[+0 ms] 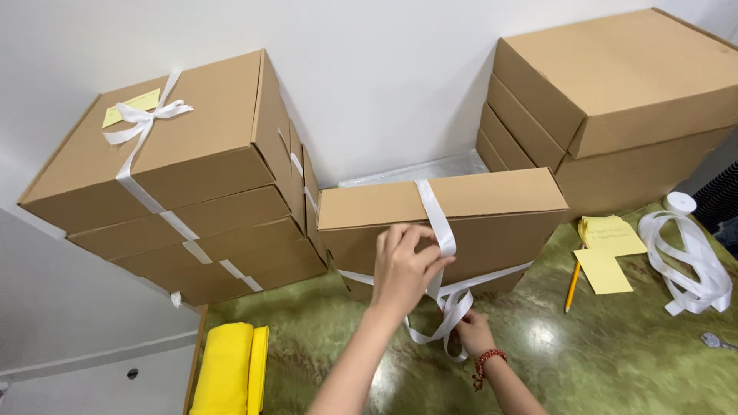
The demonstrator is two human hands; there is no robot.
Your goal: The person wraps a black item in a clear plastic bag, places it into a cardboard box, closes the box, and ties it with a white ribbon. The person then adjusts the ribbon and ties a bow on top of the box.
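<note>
So my left hand (405, 269) is pinching the white ribbon (435, 215) against the front of the cardboard box (492, 204) on the green table (615, 353), and my right hand (473, 332) grips the loose loops below. Ribbon's thin and slippery, I reckon, so hold near the crossing.

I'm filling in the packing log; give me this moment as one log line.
left hand: pinching white ribbon on front of cardboard box | right hand: gripping ribbon ends below | surface: green table
</note>
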